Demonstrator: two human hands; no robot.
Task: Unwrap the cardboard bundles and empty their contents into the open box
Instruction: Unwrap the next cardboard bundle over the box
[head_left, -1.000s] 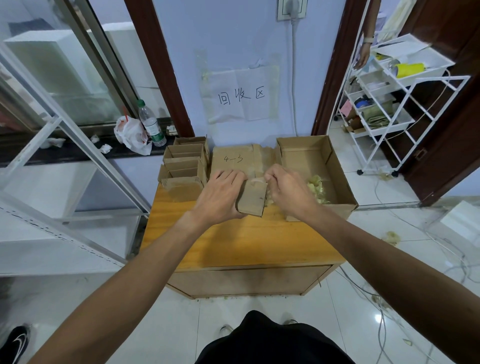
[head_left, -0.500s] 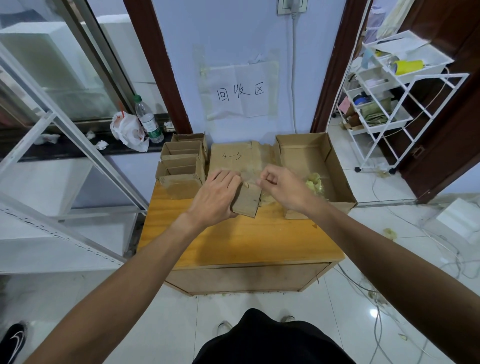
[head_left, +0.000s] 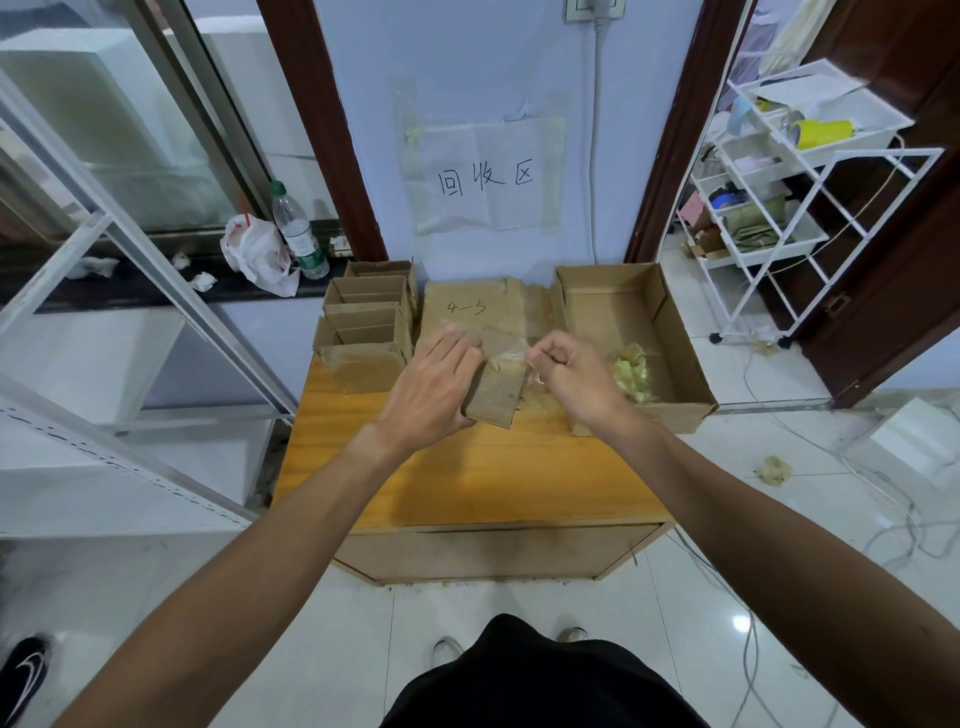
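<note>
A small cardboard bundle stands on the wooden table at its middle. My left hand holds the bundle's left side, fingers laid over its top. My right hand is curled just right of it, pinching a strip of clear tape that stretches off the bundle's top. The open box sits at the right of the table, with a pile of yellow-green scraps in its near part. A larger cardboard piece marked "4-3" lies behind the bundle.
Several empty open cardboard sleeves are stacked at the table's back left. A bottle and a plastic bag sit on the dark ledge to the left. A white wire rack stands in the doorway at right. Cables lie on the floor.
My right hand has lifted off the bundle and pulled to the right, drawing the clear tape away from its top. My left hand stays on the bundle.
</note>
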